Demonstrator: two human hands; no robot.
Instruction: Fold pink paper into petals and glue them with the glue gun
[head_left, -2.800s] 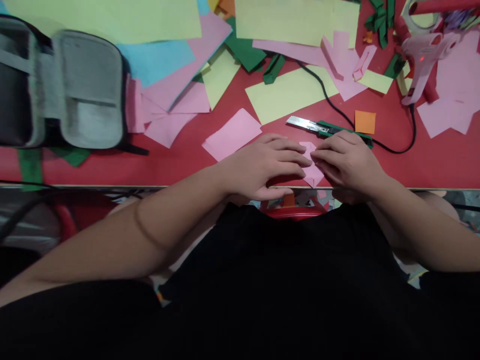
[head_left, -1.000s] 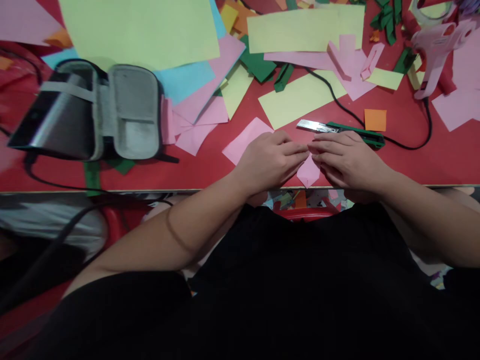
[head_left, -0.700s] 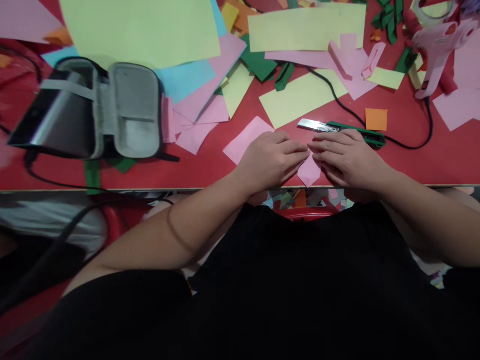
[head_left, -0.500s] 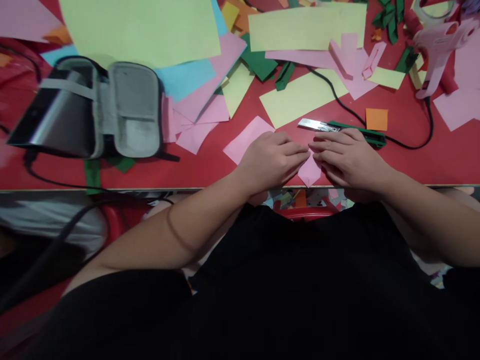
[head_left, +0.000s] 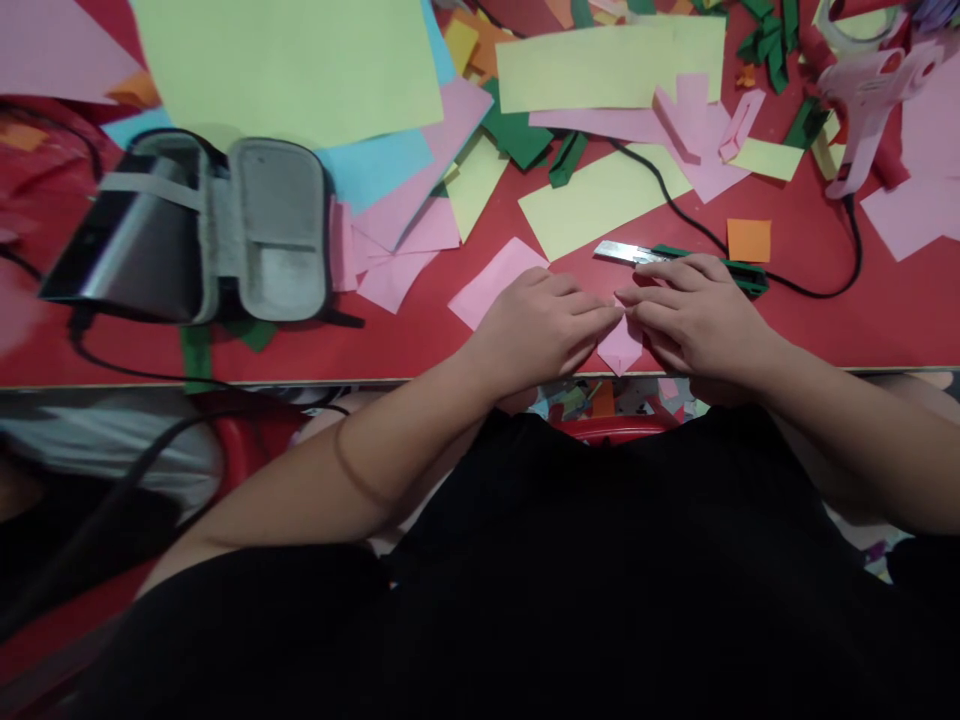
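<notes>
A small piece of folded pink paper [head_left: 620,350] lies at the table's front edge, its pointed end toward me. My left hand [head_left: 541,325] grips its left side, with fingertips pressed on the upper part. From the right, my right hand [head_left: 690,312] pinches the same paper, and the fingertips of both hands nearly meet over it. The fingers hide the paper's top. Just beyond my right hand lies a green utility knife [head_left: 746,277] with its blade [head_left: 621,252] out, partly behind the fingers. A flat pink sheet [head_left: 499,280] sits beside my left hand.
An open grey-lined case [head_left: 281,230] holding a cabled device stands at left. A pink glue gun [head_left: 862,110] rests at far right, its black cord [head_left: 814,292] curving behind the knife. An orange square [head_left: 748,240] and yellow sheets [head_left: 611,195] lie on the red table [head_left: 405,340].
The view has shifted slightly, so the case sits a little farther right. The right fingers have lifted or spread a little; both hands stay on the pink paper.
</notes>
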